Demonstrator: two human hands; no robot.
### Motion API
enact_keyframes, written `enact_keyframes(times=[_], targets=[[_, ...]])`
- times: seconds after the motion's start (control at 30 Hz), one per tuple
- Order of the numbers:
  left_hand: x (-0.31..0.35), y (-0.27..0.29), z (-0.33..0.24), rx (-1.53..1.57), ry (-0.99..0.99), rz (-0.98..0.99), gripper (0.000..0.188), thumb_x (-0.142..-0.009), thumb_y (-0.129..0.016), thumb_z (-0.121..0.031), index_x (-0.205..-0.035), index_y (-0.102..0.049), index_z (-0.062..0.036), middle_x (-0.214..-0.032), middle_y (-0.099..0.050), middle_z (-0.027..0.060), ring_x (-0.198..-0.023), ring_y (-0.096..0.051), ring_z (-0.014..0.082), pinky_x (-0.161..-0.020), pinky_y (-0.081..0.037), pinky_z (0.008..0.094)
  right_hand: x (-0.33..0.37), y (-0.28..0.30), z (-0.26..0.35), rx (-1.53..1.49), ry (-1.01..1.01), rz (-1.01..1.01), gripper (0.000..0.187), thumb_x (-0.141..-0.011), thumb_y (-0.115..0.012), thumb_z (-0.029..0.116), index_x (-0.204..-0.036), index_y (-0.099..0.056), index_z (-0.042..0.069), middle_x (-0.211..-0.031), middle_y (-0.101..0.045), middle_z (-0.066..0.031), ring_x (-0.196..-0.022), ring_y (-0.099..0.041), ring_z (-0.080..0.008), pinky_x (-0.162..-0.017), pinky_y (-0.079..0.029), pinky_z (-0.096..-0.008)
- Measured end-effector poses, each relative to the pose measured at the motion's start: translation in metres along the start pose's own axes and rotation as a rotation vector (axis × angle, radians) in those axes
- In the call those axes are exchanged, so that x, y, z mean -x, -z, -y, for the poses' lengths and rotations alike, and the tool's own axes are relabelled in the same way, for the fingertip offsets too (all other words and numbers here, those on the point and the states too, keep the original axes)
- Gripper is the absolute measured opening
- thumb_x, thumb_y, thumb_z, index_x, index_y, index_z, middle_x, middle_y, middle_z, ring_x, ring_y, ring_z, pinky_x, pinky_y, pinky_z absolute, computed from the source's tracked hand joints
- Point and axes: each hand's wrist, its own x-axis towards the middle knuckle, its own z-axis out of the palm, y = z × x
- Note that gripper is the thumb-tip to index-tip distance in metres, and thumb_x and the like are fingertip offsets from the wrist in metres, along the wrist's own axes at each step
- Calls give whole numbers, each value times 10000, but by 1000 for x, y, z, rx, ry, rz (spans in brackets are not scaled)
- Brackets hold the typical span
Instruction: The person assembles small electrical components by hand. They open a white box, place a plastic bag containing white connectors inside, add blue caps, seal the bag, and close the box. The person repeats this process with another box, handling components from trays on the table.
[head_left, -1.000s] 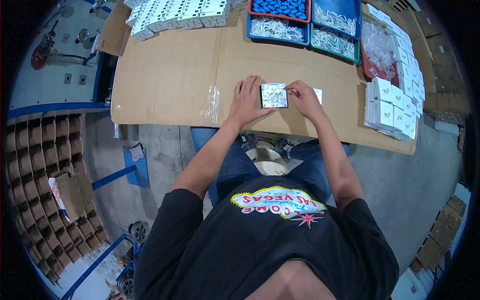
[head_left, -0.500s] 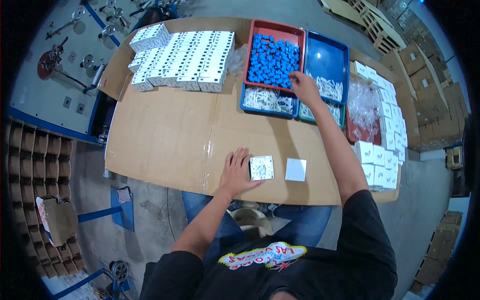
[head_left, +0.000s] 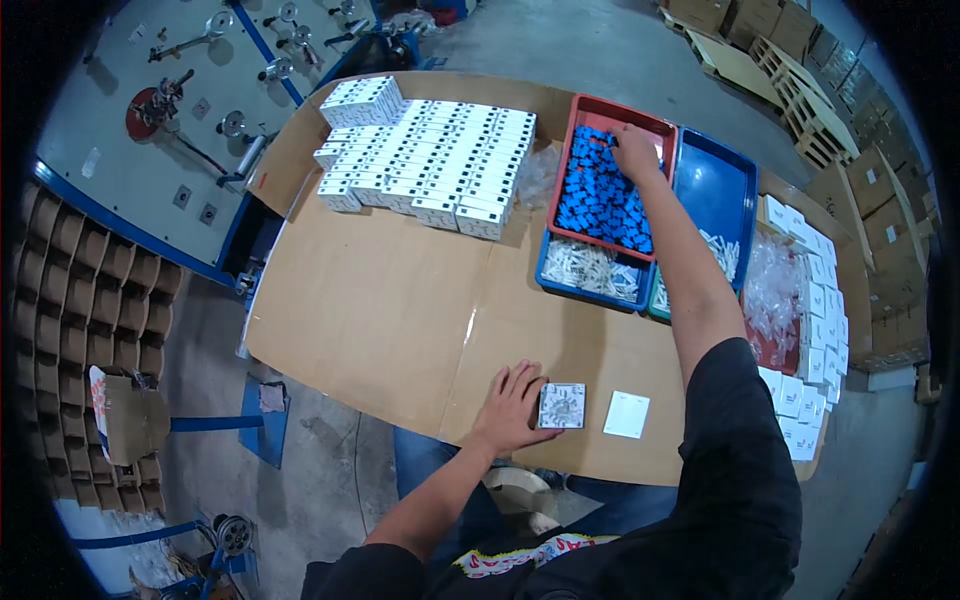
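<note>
On the cardboard-covered table, my left hand [head_left: 508, 410] grips a square white housing [head_left: 562, 406] from its left side, thumb along the near edge. The housing's grey, patterned face is turned up. A flat square white plate [head_left: 627, 414] lies to its right, apart from it. Farther off, my right hand [head_left: 634, 152] reaches into the red tray [head_left: 668, 128], which holds a heap of small blue plastic pieces [head_left: 600, 200]. Its fingers are bent together at the heap's far right; whatever they hold is hidden.
Rows of white boxed units [head_left: 430, 160] stand at the far left. Below the red tray sits a blue tray [head_left: 590, 296] of small white parts. Another blue tray [head_left: 715, 180] adjoins it. Clear plastic bags [head_left: 772, 290] and stacked white boxes [head_left: 800, 400] line the right side.
My right hand has moved from the red tray's near right corner to the far part of the blue heap. My left hand stays at the housing. The whole view has shifted.
</note>
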Motion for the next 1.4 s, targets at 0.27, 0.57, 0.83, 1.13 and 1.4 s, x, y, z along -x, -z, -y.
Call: enact_keyframes(times=[0.27,0.57,0.83,1.13,1.4], targets=[[-2,-2,-2,-3,-45,-31,903,-764,-717,-666,-1378,-499,-40,-1489,-426,164,-1478,-310,331,-1214,-203,532,6,30,-4,-670,-222,-75,300,-916,-689,206,-1179,-700,61,-1099,-690,-90,-965,-679,-259,-875,-552,-411],[2,-13,4,-55,-89,-132,893,-768,-682,-694,-1344,-538,-27,-1458,-465,162,-1464,-326,316,-1206,-216,531,173,166,103,-2274,-204,60,370,-1044,-573,275,-1324,-580,34,-1253,-658,-143,-827,-556,-133,-747,-479,-298],[5,-28,9,-47,-25,-78,1035,-720,-704,-728,-1426,-463,-10,-1534,-411,171,-1497,-285,316,-1236,-167,530,265,166,127,-1723,-464,-8,285,-953,-716,146,-1199,-667,12,-904,-676,-14,-734,-568,-89,-658,-457,-241],[7,-25,14,-94,-59,-123,1038,-703,-677,-788,-1381,-510,-19,-1531,-417,139,-1498,-288,292,-1238,-186,500,426,95,190,-678,-65,211,259,-833,-762,121,-1079,-716,55,-1097,-716,-96,-954,-660,-281,-831,-540,-379],[6,-23,12,-59,-47,-130,1016,-695,-715,-749,-1379,-503,-28,-1529,-423,137,-1492,-304,293,-1232,-198,506,420,90,201,-631,-10,163,247,-815,-767,111,-1051,-720,60,-1114,-722,-62,-997,-642,-284,-868,-528,-388]])
